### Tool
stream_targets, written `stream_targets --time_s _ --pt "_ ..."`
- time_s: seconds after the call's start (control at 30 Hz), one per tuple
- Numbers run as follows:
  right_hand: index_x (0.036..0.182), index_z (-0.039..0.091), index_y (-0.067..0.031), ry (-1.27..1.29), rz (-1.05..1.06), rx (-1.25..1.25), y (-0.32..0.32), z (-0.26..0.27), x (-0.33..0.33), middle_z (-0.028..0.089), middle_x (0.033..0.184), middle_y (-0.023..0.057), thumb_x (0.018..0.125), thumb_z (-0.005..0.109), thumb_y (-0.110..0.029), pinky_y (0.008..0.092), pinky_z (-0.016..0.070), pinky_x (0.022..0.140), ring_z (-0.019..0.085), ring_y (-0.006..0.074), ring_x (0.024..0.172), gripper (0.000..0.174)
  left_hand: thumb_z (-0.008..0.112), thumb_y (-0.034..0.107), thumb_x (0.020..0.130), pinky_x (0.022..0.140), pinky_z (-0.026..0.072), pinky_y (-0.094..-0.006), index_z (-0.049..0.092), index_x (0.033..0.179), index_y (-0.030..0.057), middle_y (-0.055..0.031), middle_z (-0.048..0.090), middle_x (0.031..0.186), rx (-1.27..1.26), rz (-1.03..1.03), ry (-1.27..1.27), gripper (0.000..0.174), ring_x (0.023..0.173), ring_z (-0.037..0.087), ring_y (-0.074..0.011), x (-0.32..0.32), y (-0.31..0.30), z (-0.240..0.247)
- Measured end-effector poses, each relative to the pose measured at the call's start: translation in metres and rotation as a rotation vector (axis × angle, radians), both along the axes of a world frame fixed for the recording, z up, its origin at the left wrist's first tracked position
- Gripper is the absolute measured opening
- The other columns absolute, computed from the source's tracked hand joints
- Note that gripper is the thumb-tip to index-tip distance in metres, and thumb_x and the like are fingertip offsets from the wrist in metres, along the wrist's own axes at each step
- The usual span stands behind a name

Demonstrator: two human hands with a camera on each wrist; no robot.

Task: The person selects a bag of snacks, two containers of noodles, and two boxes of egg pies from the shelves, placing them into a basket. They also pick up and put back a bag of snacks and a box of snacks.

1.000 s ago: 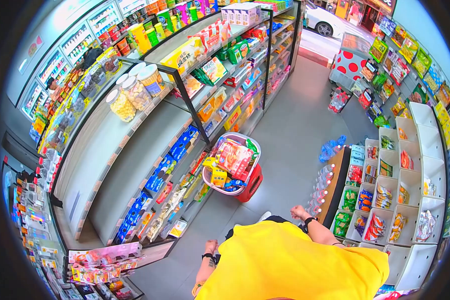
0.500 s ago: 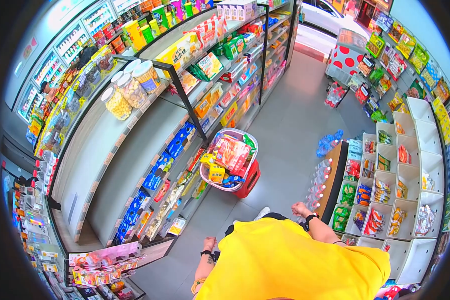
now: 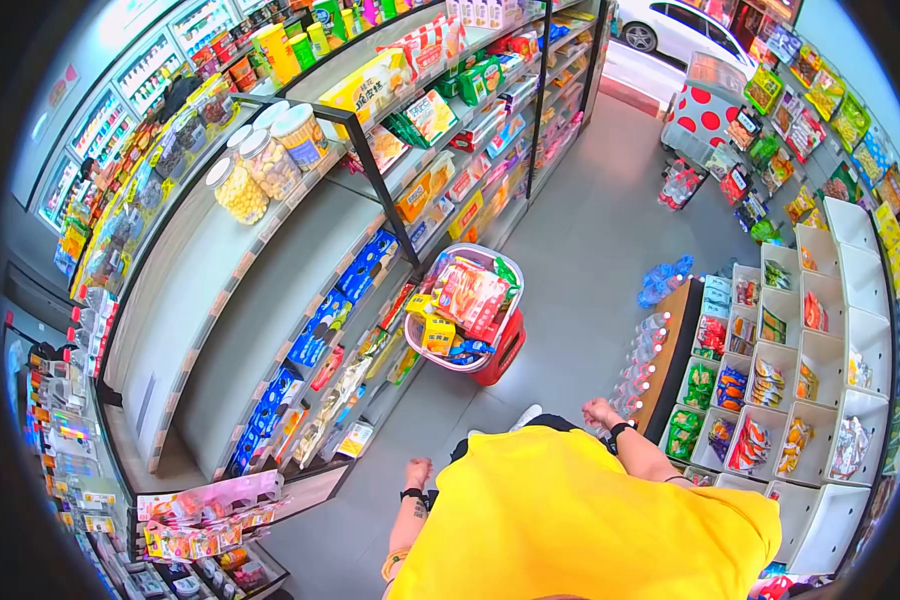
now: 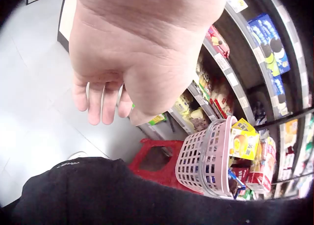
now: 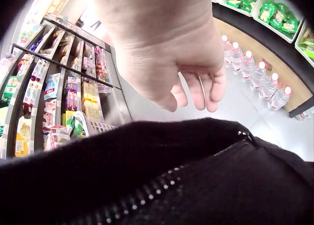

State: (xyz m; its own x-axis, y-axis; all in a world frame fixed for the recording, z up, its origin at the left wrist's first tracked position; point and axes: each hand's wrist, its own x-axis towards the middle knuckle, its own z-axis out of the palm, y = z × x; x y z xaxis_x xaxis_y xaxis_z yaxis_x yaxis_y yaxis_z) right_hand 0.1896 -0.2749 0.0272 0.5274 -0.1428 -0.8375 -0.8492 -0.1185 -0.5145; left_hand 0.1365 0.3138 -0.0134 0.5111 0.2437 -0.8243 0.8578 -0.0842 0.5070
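My left hand [image 3: 419, 472] hangs beside the yellow shirt [image 3: 590, 510] and holds nothing. In the left wrist view its fingers [image 4: 109, 105] hang loosely. My right hand [image 3: 598, 412] is also without any object, near a row of clear bottles [image 3: 642, 365] on the floor. Seen from the right wrist, its fingers [image 5: 198, 90] are loosely bent over dark clothing [image 5: 196, 161]. In front of me a pale pink basket [image 4: 189, 158] sits on a red stool [image 3: 505, 360]. Packed snacks, including a yellow box [image 3: 438, 335] and a red-and-white package [image 3: 470, 297], fill the basket. Neither hand touches it.
Tall shelving [image 3: 185, 370] runs along the left, with snack jars [image 3: 238, 190] and blue packages [image 3: 315, 330]. White bins [image 3: 800, 435] of small packets line the right. A blue plastic bag [image 3: 663, 282] lies beyond the bottles. Grey floor [image 3: 590, 225] leads toward the doorway.
The head view shifts slightly, moving the basket and shelves a little in the picture. Both hands stay at my sides, holding nothing.
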Motion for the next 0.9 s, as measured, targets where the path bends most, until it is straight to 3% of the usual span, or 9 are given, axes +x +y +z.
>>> stream_targets --time_s 0.27,0.5,0.7,0.9 --pt "0.099 0.063 -0.0116 0.008 0.078 -0.041 0.007 0.004 0.029 0.064 0.078 0.001 0.092 0.064 -0.021 0.0294 0.0488 0.053 0.064 0.015 0.061 0.012 0.065 0.016 0.088 0.057 0.0492 -0.0318 0.067 0.1 0.005 -0.0044 0.069 0.083 0.02 -0.01 -0.069 0.017 0.07 0.065 -0.0155 -0.025 -0.011 0.014" --pt "0.102 0.063 -0.011 0.009 0.05 -0.021 0.013 0.011 0.04 0.065 0.079 0.0015 0.091 0.065 -0.02 0.0292 0.0498 0.055 0.064 0.0147 0.061 0.015 0.066 0.019 0.088 0.055 0.0469 -0.0319 0.068 0.101 0.0032 -0.0044 0.069 0.08 0.024 -0.02 0.045 0.021 0.069 0.062 -0.0149 -0.038 -0.002 0.015" --pt "0.102 0.063 -0.0109 -0.004 0.041 -0.028 0.011 0.002 0.039 0.065 0.08 0.0023 0.09 0.066 -0.021 0.03 0.0501 0.053 0.064 0.0154 0.061 0.015 0.069 0.017 0.088 0.058 0.0513 -0.0331 0.067 0.101 0.0019 -0.0069 0.069 0.081 0.066 0.004 0.04 0.021 0.069 0.064 -0.0162 -0.023 -0.023 0.06" --pt "0.099 0.063 -0.0108 -0.016 0.058 -0.005 0.002 -0.021 0.033 0.065 0.08 0.003 0.09 0.066 -0.021 0.0302 0.0499 0.052 0.065 0.0164 0.061 0.014 0.068 0.018 0.089 0.058 0.0521 -0.0323 0.061 0.107 0.0019 -0.0067 0.068 0.084 -0.039 0.113 0.0 0.025 0.069 0.064 -0.0169 -0.018 -0.016 0.017"
